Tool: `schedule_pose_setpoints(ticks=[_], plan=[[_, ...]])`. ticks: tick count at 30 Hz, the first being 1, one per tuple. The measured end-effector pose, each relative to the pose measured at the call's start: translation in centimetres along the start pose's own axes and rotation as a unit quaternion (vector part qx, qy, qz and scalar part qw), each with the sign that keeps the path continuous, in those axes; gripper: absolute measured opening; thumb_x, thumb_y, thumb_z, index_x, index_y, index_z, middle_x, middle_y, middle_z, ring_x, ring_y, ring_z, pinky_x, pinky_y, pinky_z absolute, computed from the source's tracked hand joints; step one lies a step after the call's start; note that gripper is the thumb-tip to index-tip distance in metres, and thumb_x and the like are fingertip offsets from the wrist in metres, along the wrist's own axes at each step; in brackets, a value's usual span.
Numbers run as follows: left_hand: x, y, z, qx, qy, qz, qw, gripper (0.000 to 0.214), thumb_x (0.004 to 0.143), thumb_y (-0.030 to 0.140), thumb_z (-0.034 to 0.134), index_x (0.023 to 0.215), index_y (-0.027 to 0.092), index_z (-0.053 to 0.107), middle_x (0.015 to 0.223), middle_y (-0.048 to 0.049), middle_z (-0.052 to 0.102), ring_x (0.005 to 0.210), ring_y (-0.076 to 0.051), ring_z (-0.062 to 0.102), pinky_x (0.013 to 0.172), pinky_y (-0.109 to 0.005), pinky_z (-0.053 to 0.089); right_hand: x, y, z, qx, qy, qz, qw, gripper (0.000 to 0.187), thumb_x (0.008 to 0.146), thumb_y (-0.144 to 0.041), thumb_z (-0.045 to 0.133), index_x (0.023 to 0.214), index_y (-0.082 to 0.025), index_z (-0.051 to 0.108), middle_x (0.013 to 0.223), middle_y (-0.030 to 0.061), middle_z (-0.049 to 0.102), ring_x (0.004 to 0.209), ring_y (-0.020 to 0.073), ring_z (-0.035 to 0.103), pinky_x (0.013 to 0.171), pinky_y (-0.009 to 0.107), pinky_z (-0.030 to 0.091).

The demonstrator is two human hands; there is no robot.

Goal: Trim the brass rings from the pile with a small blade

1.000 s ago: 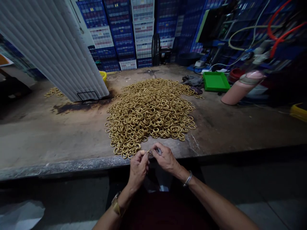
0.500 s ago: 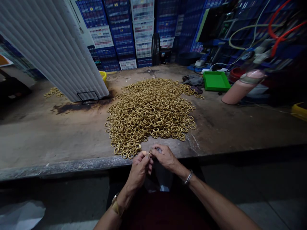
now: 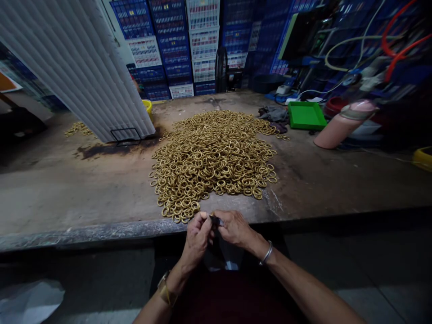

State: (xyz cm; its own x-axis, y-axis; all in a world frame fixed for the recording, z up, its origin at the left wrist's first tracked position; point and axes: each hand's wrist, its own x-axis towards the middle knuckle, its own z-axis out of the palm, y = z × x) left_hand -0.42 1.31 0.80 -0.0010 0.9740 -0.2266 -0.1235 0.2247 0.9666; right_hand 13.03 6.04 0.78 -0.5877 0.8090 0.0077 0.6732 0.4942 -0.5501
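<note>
A wide heap of brass-coloured rings point(image 3: 216, 153) lies on the worktable before me. At the table's front edge, my left hand point(image 3: 197, 236) is closed in a pinch on what looks like one brass ring, mostly covered by the fingers. My right hand point(image 3: 238, 230) meets it fingertip to fingertip, closed around a small dark tool point(image 3: 216, 220) whose end points at the left thumb. Its exact kind is too small to tell. Both hands are just in front of the heap's nearest rings.
A tall ribbed pale panel point(image 3: 97, 81) leans on the worktable point(image 3: 67, 184) at left, by a wire stand point(image 3: 126, 135). Right of the heap are a green tray point(image 3: 306, 115), grey cloth point(image 3: 273, 113) and a pink bottle point(image 3: 340, 128). Stacked crates point(image 3: 172, 45) line the back.
My right hand has turned and lowered slightly, and the dark tool now shows between both hands. My left hand stays pinched in nearly the same place. The view has shifted slightly.
</note>
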Motion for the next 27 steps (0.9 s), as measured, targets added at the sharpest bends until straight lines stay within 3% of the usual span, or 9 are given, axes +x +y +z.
schedule_pose_setpoints(ticks=[8, 12, 15, 20, 24, 27], plan=[[-0.5, 0.3, 0.0, -0.024, 0.02, -0.006, 0.999, 0.027, 0.077, 0.042, 0.051, 0.07, 0.017, 0.045, 0.059, 0.0047, 0.047, 0.044, -0.004, 0.04, 0.042, -0.015, 0.035, 0.9, 0.1, 0.1, -0.049, -0.051, 0.038, 0.997, 0.017, 0.073, -0.018, 0.044, 0.083, -0.019, 0.058, 0.073, 0.0045, 0.064, 0.066, 0.0155, 0.056, 0.055, 0.023, 0.026], [-2.5, 1.0, 0.2, -0.084, -0.048, -0.044, 0.994, 0.026, 0.076, 0.041, 0.054, 0.072, 0.016, 0.048, 0.059, 0.0029, 0.051, 0.044, -0.005, 0.044, 0.043, -0.018, 0.039, 2.3, 0.8, 0.0, -0.099, 0.001, 0.087, 0.991, 0.021, 0.073, -0.016, 0.044, 0.09, -0.018, 0.057, 0.073, 0.0064, 0.064, 0.065, 0.0172, 0.056, 0.056, 0.025, 0.027], [-3.2, 0.5, -0.2, -0.174, -0.083, -0.075, 0.978, 0.024, 0.075, 0.038, 0.057, 0.073, 0.015, 0.049, 0.068, -0.0012, 0.055, 0.049, -0.007, 0.048, 0.043, -0.019, 0.041, 3.4, 0.4, 0.3, -0.071, 0.049, 0.063, 0.994, 0.018, 0.076, -0.018, 0.045, 0.09, -0.018, 0.056, 0.074, 0.0053, 0.063, 0.066, 0.0159, 0.055, 0.058, 0.024, 0.029], [-2.7, -0.9, -1.9, -0.283, -0.012, -0.082, 0.955, 0.02, 0.075, 0.031, 0.059, 0.073, 0.013, 0.051, 0.078, -0.0046, 0.055, 0.062, -0.011, 0.053, 0.045, -0.018, 0.041, 4.3, -2.1, 1.5, 0.02, 0.074, -0.038, 0.996, 0.019, 0.078, -0.017, 0.046, 0.095, -0.02, 0.052, 0.082, 0.0031, 0.061, 0.074, 0.0142, 0.054, 0.062, 0.022, 0.031], [-2.4, -1.2, -2.7, -0.326, 0.006, -0.086, 0.941, 0.015, 0.074, 0.028, 0.059, 0.077, 0.013, 0.054, 0.076, -0.0041, 0.056, 0.062, -0.011, 0.054, 0.046, -0.019, 0.041, 4.5, -2.7, 2.2, -0.022, 0.035, -0.008, 0.999, 0.015, 0.077, -0.016, 0.046, 0.089, -0.021, 0.052, 0.084, 0.0019, 0.059, 0.077, 0.0141, 0.053, 0.062, 0.023, 0.03], [-2.2, -1.2, -2.9, -0.373, 0.002, -0.117, 0.921, 0.017, 0.073, 0.026, 0.059, 0.086, 0.015, 0.057, 0.076, -0.0032, 0.058, 0.06, -0.01, 0.054, 0.047, -0.019, 0.04, 4.5, -2.1, 2.5, -0.037, 0.039, 0.003, 0.999, 0.016, 0.075, -0.013, 0.046, 0.088, -0.021, 0.052, 0.085, 0.0014, 0.057, 0.078, 0.0139, 0.051, 0.063, 0.023, 0.03]])
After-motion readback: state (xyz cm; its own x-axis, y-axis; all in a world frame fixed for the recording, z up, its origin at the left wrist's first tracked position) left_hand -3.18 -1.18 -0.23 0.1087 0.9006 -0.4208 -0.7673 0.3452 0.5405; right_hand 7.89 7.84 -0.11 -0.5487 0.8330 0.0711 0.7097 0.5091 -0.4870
